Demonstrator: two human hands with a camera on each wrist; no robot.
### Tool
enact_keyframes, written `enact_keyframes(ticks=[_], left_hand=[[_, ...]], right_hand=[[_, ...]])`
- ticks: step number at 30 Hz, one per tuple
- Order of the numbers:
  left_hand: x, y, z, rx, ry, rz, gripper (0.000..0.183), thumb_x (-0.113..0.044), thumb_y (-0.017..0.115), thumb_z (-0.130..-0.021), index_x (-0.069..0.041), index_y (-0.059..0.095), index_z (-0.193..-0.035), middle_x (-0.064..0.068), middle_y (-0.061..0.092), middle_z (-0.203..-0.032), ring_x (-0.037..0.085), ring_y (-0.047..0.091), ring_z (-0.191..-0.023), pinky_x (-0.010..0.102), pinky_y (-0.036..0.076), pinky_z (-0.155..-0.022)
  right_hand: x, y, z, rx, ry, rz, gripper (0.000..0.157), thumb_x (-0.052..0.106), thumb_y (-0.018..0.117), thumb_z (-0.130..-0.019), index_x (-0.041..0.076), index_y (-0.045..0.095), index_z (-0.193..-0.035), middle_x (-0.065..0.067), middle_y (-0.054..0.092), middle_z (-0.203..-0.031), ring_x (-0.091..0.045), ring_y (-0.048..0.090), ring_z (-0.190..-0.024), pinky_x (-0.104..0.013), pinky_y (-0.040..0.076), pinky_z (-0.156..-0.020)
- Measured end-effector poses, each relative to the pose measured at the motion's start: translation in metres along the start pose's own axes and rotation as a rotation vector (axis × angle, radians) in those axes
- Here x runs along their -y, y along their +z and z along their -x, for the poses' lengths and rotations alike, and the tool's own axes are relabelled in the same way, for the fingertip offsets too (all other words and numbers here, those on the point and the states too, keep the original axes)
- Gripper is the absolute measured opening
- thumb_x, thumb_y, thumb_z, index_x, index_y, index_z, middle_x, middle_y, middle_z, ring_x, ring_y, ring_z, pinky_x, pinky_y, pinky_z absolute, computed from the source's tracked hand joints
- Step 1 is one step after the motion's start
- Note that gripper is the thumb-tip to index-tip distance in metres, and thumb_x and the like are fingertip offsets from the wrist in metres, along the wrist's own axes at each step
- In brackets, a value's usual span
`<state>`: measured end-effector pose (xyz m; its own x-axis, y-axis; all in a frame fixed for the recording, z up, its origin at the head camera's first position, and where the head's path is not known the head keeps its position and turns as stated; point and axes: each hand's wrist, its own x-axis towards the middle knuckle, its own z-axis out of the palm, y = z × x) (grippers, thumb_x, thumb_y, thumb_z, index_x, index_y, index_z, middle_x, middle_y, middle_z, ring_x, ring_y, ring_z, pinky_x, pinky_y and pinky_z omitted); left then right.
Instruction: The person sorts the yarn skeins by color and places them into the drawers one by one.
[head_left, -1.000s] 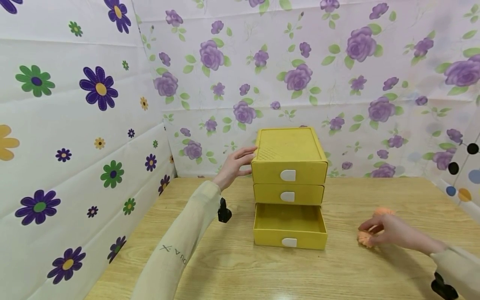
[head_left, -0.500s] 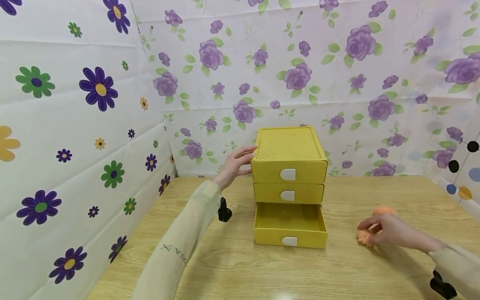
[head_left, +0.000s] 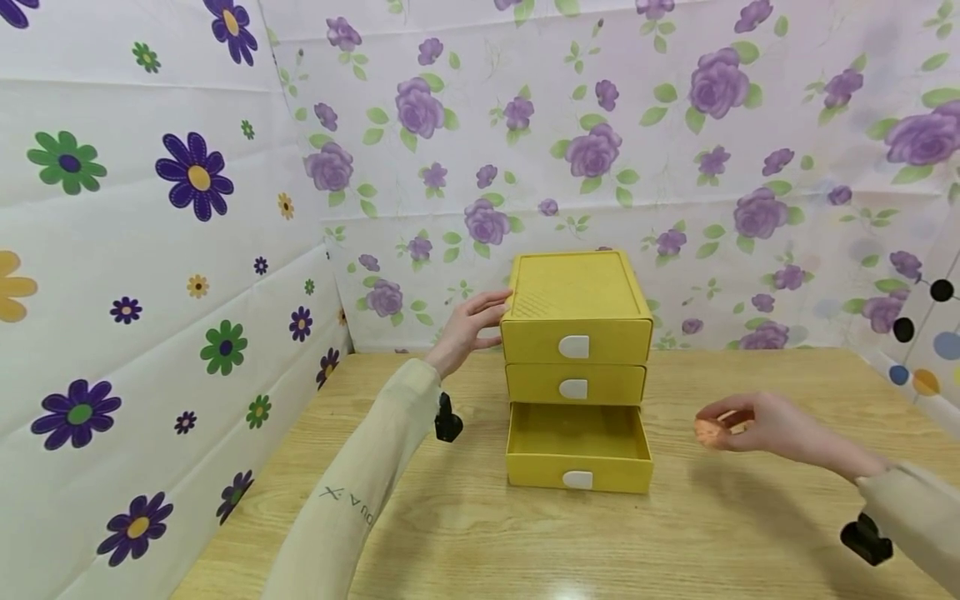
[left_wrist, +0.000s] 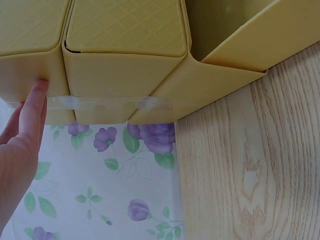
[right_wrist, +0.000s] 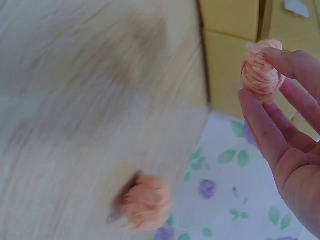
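A small ball of peach yarn (head_left: 709, 433) is pinched between the thumb and fingers of my right hand (head_left: 783, 435), raised over the table right of the yellow drawer unit (head_left: 576, 283). In the right wrist view, the wound strands of this yarn ball (right_wrist: 260, 72) show clearly. A second peach yarn ball (right_wrist: 147, 202) lies on the table there; the right hand hides it in the head view. My left hand (head_left: 467, 332) rests extended fingertips against the unit's left side, near the top. The bottom drawer (head_left: 536, 472) is pulled out, with nothing inside; the upper two are closed.
White half-round tabs (head_left: 574, 347) mark the drawer fronts. The unit stands on a wood-grain table (head_left: 465, 533), near the flowered cloth (head_left: 420, 167) behind it. Another flowered cloth (head_left: 150, 250) hangs along the left side.
My right hand has lifted one yarn ball off the table and moved it slightly left and up in the head view. The left hand stays against the drawer unit.
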<state>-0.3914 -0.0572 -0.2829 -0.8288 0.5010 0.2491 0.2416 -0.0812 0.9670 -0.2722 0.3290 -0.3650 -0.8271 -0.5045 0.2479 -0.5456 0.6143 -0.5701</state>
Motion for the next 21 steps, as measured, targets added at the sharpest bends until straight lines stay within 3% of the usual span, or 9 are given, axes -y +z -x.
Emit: enact_keyframes(ticks=[8,21], left_hand=[[0.001,-0.001,-0.001,-0.005,0.003,-0.005,0.037,-0.024,0.043,-0.073,-0.016,0.037,-0.109,0.000,0.037,-0.105,0.019,0.040,-0.084,0.034,0.036,-0.063],[0.002,-0.001,-0.002,-0.004,0.005,0.003,0.037,-0.024,0.044,-0.073,-0.017,0.037,-0.109,-0.001,0.037,-0.104,0.019,0.040,-0.084,0.035,0.035,-0.063]], right_hand=[[0.023,-0.004,-0.014,-0.021,-0.045,0.067,0.031,0.024,0.055,-0.064,0.017,0.051,-0.094,0.004,0.050,-0.087,-0.008,0.047,-0.073,-0.020,0.038,-0.056],[0.058,0.006,-0.037,-0.004,-0.071,0.055,0.031,0.027,0.054,-0.063,0.021,0.051,-0.094,0.008,0.049,-0.086,-0.006,0.046,-0.073,-0.020,0.038,-0.056]])
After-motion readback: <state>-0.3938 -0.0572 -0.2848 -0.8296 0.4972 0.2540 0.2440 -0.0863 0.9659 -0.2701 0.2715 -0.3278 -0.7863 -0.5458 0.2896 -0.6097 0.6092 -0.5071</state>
